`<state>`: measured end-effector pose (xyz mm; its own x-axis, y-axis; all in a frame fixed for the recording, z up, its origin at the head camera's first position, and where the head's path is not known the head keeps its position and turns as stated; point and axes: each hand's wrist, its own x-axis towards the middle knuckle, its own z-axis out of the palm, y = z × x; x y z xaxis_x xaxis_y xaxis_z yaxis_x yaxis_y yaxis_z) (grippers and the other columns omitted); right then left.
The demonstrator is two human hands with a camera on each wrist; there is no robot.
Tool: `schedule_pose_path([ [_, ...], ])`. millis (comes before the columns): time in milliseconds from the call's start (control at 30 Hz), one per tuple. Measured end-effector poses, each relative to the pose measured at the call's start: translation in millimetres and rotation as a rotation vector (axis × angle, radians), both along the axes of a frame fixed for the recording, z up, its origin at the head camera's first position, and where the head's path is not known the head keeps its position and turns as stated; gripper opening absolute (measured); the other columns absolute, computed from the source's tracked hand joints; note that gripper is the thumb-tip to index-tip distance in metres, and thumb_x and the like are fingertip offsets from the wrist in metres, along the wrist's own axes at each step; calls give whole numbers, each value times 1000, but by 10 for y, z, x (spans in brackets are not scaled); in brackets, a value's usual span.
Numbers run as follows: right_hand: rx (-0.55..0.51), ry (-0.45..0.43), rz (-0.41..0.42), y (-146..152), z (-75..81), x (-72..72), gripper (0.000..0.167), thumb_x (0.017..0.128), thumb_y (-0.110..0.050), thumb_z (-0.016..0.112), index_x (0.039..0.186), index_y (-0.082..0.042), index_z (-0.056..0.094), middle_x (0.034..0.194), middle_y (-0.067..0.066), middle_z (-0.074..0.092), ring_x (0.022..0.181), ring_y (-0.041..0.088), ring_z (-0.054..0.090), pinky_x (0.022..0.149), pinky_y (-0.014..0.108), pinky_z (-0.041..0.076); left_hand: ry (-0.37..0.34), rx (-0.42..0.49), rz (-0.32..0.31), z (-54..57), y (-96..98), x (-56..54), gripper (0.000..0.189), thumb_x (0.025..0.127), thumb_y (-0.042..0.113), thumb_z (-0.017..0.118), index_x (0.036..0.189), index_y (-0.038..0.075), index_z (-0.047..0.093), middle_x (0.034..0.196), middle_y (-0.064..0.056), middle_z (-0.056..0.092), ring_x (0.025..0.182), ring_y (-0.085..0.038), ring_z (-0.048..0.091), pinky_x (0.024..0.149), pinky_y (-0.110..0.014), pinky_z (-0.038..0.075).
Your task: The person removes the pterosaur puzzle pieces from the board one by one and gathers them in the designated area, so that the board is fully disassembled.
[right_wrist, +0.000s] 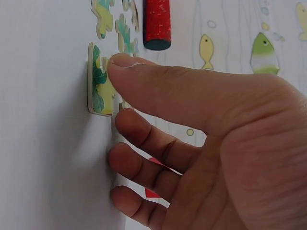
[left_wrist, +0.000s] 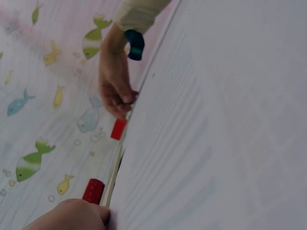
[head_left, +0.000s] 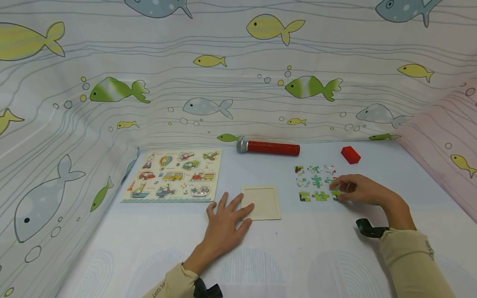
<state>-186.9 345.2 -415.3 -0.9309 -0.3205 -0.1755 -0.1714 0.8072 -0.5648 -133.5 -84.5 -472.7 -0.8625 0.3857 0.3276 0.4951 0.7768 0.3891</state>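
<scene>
In the head view my left hand (head_left: 225, 227) lies with spread fingers on the table, its fingertips over the left edge of a shallow cream puzzle tray (head_left: 266, 203). My right hand (head_left: 363, 192) is at the near right corner of a group of jigsaw pieces (head_left: 316, 182). Its thumb and index finger pinch a green-and-yellow puzzle piece (right_wrist: 99, 91). In the right wrist view the thumb tip overlaps that piece's edge, the index finger is mostly hidden behind the thumb, and the other fingers curl beside it.
A picture board (head_left: 173, 176) with vehicles lies at the left. Behind the tray is a red microphone (head_left: 273, 148) with a silver head. A red block (head_left: 350, 155) sits beyond the jigsaw pieces. Fish-patterned cloth (head_left: 238, 82) walls the back and sides.
</scene>
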Motion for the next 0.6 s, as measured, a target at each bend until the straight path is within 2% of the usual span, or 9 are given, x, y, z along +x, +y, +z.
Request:
schedule_pose_path([
  [333,-18,15,-10,29,3,-7,32,89,-23,78,119,-16,72,99,2,62,90,17,56,77,26,47,9,-17,3,9,-2,6,36,101,37,58,136,33,66,156,-4,51,150,-48,32,108,-69,19],
  [600,-31,8,-20,36,-5,1,30,90,-23,78,118,-16,72,100,2,62,89,16,56,77,25,47,-16,-19,11,7,3,12,38,101,38,57,138,34,65,158,-2,49,151,-47,30,109,-69,17],
])
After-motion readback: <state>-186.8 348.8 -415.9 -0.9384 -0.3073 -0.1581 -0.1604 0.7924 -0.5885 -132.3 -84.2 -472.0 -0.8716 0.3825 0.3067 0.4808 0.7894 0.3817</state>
